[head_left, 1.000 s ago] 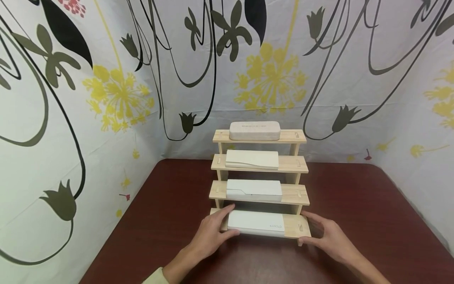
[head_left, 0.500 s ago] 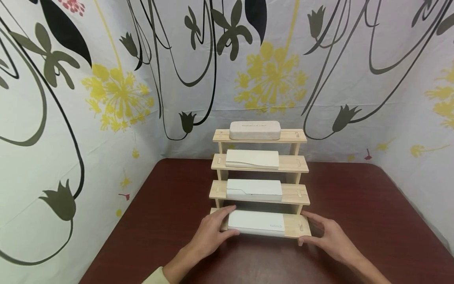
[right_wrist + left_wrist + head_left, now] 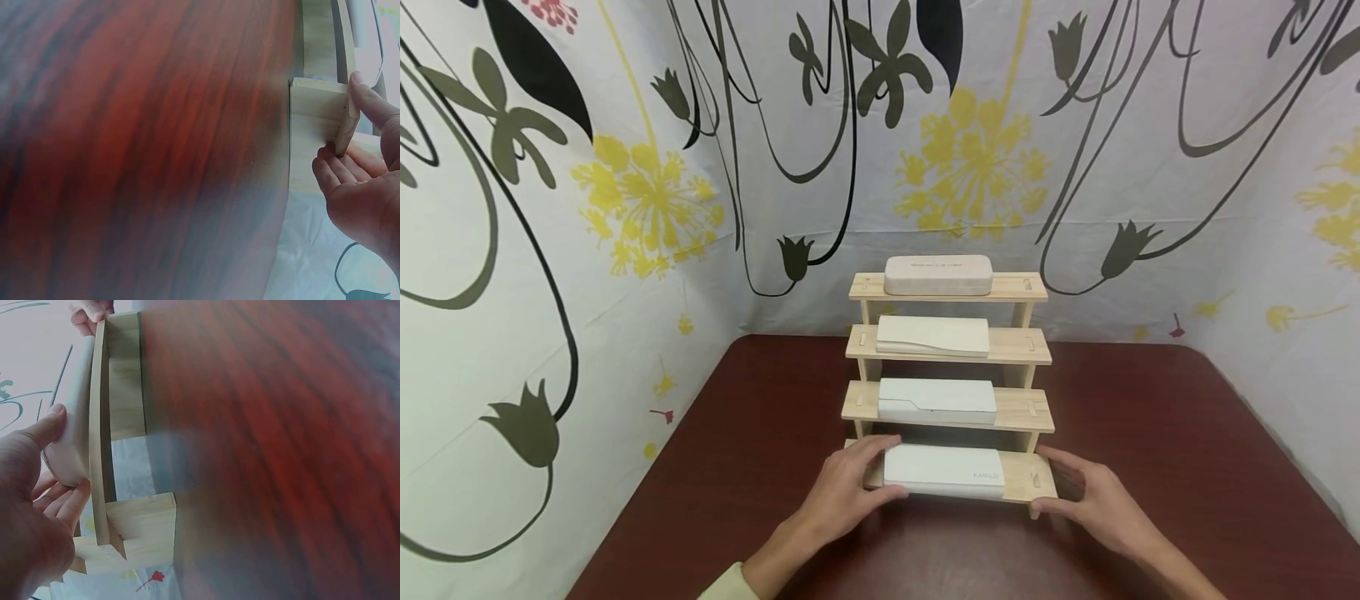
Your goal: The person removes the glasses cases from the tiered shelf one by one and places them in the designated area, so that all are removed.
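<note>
A: What were the hands doing?

B: The left hand gripped the near white case by its left end, thumb in front. The right hand pinched the right end of the bottom shelf of the stepped rack on the tabletop.

A: And the risk?

B: A sideways tug might have shifted the light rack and toppled the three cases behind. The near case lay flat, long axis left-right, printed end rightward.

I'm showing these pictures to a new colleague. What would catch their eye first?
Probably the stepped wooden rack mid-table, with one pale case on each of four steps. Next, the left hand gripping the lowest case, and the right hand at the bottom step's right end.
</note>
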Action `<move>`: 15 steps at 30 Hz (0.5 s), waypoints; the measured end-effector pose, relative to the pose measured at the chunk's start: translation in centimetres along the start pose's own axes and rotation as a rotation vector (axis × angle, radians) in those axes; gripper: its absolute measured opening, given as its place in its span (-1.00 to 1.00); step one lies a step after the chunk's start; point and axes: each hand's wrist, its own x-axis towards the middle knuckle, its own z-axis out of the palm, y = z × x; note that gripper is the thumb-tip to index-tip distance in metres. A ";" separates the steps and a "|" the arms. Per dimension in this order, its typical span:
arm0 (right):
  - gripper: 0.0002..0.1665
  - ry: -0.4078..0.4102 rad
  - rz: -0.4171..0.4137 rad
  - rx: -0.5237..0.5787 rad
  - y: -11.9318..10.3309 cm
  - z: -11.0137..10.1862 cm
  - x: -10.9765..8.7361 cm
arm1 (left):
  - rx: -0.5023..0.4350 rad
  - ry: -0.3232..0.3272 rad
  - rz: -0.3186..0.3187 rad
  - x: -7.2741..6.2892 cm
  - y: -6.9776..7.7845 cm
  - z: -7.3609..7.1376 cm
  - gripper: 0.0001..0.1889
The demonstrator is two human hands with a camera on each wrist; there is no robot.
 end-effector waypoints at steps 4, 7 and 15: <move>-0.01 -0.004 0.006 0.003 0.0 0.0 0.0 | -0.018 0.020 0.023 0.1 0.1 -0.1 -0.30; -0.02 -0.002 0.007 0.002 -0.1 0.0 0.0 | -0.023 0.033 0.039 0.2 0.2 -0.3 -0.29; -0.03 0.005 0.003 0.001 -0.1 0.0 -0.1 | -0.013 0.062 0.083 0.4 0.4 -0.7 -0.28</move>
